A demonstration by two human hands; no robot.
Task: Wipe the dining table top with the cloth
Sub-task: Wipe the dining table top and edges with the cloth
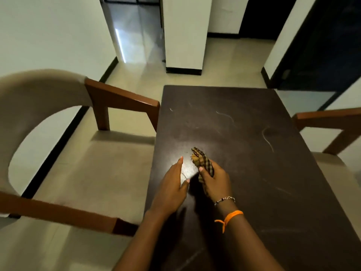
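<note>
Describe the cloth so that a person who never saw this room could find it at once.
Start at the dark table between the two chairs. Near its left edge are two hands; the right hand, with a beaded bracelet and an orange thread at the wrist, grips the cloth. It is small, bunched, checked yellow and dark, the only patterned thing on the plain top.

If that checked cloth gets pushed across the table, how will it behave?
The checked cloth looks soft and floppy, bunched in the right hand, so it likely drags and folds. It probably slides easily over the smooth table.
</note>
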